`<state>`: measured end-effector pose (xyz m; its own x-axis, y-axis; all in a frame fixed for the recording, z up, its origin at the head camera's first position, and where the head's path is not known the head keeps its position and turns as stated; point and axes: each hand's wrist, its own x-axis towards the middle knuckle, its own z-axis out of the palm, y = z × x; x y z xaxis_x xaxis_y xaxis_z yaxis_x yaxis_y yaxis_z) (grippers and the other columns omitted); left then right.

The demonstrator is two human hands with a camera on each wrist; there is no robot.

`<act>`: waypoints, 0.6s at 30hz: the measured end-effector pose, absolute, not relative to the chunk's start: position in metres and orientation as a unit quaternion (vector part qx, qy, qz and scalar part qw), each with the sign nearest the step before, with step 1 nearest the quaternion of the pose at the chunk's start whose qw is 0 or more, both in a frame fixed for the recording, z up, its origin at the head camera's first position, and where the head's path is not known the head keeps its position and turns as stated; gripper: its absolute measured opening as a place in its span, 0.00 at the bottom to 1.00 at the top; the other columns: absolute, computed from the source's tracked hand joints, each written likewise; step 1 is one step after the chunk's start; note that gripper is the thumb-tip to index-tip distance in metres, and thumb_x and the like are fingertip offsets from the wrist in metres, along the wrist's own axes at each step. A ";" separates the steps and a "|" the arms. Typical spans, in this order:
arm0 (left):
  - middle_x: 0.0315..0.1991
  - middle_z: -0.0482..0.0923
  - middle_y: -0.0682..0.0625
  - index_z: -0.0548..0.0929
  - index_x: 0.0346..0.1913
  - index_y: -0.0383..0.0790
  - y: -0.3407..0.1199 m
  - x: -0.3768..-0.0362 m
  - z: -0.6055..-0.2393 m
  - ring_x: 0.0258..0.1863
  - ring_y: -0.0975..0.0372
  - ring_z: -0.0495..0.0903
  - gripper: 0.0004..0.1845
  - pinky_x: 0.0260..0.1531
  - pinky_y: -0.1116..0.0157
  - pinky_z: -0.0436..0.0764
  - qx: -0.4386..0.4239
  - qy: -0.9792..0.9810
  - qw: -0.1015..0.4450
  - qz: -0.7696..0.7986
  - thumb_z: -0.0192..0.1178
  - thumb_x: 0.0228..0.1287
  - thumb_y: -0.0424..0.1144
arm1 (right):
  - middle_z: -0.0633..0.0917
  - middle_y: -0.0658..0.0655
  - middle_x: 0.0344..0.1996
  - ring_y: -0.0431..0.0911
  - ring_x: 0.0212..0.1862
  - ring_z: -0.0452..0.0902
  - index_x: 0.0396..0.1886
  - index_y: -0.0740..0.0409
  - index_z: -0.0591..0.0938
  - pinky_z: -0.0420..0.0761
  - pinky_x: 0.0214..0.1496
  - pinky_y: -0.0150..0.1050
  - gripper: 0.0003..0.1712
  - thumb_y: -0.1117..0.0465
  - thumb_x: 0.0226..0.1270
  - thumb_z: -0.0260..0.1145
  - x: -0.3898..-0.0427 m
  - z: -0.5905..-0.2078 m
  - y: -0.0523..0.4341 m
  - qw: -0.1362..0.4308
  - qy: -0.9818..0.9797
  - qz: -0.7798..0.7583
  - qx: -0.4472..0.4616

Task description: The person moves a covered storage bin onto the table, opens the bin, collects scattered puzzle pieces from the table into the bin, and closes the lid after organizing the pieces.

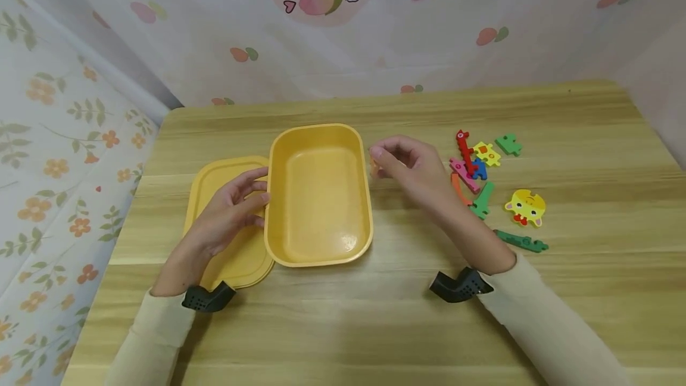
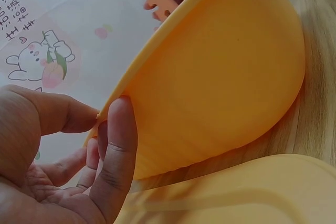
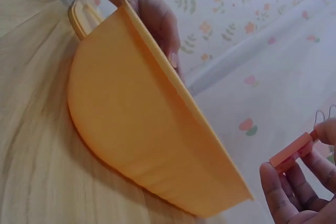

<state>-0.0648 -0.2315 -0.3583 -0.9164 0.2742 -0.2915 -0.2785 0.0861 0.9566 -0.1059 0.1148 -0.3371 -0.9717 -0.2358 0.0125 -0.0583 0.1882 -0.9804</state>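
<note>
A yellow plastic box (image 1: 321, 207) with an open top stands mid-table, and its inside shows bare. My left hand (image 1: 234, 210) pinches the box's left rim between thumb and finger, as the left wrist view shows up close. Just off the box's right side, my right hand (image 1: 409, 168) holds a small orange puzzle piece (image 3: 291, 153) between thumb and fingers. The piece (image 2: 163, 3) has a notched edge and sits slightly above rim height, outside the box. Most of it is hidden by the fingers in the head view.
Under the left hand lies a yellow lid (image 1: 225, 177), partly beneath the box. Right of the right hand are several coloured puzzle pieces: red (image 1: 465, 151), green (image 1: 482, 200), dark green (image 1: 521, 240) and a yellow animal face (image 1: 526, 207). A patterned curtain (image 1: 455, 28) hangs behind the table.
</note>
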 end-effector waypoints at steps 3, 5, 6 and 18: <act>0.56 0.75 0.50 0.59 0.81 0.35 -0.232 -0.066 -0.358 0.46 0.65 0.84 0.33 0.36 0.67 0.90 -0.001 0.708 0.207 0.676 0.56 0.80 0.34 | 0.85 0.59 0.47 0.46 0.47 0.84 0.57 0.65 0.84 0.91 0.52 0.35 0.20 0.53 0.81 0.65 -0.108 -0.335 0.109 0.073 0.766 -0.629 -0.109; 0.56 0.75 0.50 0.59 0.81 0.36 -0.231 -0.067 -0.359 0.46 0.65 0.84 0.33 0.36 0.68 0.90 0.000 0.708 0.208 0.675 0.56 0.80 0.34 | 0.86 0.61 0.47 0.47 0.47 0.84 0.57 0.65 0.85 0.91 0.52 0.37 0.19 0.54 0.80 0.65 -0.109 -0.335 0.106 0.075 0.766 -0.628 -0.115; 0.56 0.75 0.50 0.59 0.81 0.36 -0.231 -0.067 -0.359 0.46 0.65 0.83 0.33 0.36 0.67 0.90 -0.001 0.708 0.209 0.674 0.56 0.80 0.34 | 0.86 0.62 0.47 0.47 0.46 0.85 0.57 0.65 0.85 0.91 0.52 0.39 0.19 0.54 0.80 0.66 -0.109 -0.334 0.105 0.076 0.769 -0.624 -0.117; 0.57 0.75 0.50 0.59 0.81 0.38 -0.233 -0.067 -0.362 0.45 0.65 0.83 0.32 0.36 0.68 0.89 0.000 0.710 0.209 0.672 0.56 0.81 0.35 | 0.89 0.62 0.48 0.50 0.45 0.86 0.55 0.61 0.87 0.89 0.51 0.35 0.17 0.54 0.79 0.66 -0.110 -0.337 0.090 0.088 0.790 -0.586 -0.159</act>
